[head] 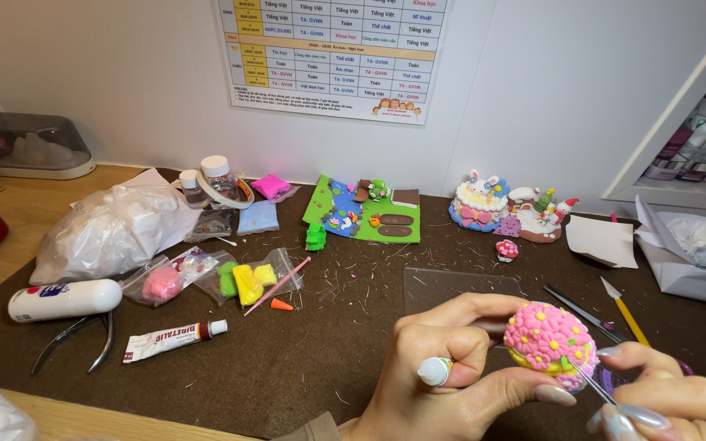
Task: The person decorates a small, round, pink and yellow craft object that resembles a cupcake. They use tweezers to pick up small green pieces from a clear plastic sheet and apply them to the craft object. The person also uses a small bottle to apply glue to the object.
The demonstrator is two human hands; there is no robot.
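I am noting: left hand fingers gripping stick under pink flower dome. Right hand fingers pinching thin tool, tip touching dome's lower right; right hand lying nearer.

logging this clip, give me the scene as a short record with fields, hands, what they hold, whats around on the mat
left hand: holds a pink flowered clay dome and a small white-tipped piece
right hand: grips thin metal tool, its tip at the dome's lower edge
surface: dark brown mat on a wooden desk
left of mat: white tube, white bottle, pliers, bags of coloured clay
back of mat: green clay garden scene, clay cake with rabbit
right of mat: yellow craft knife
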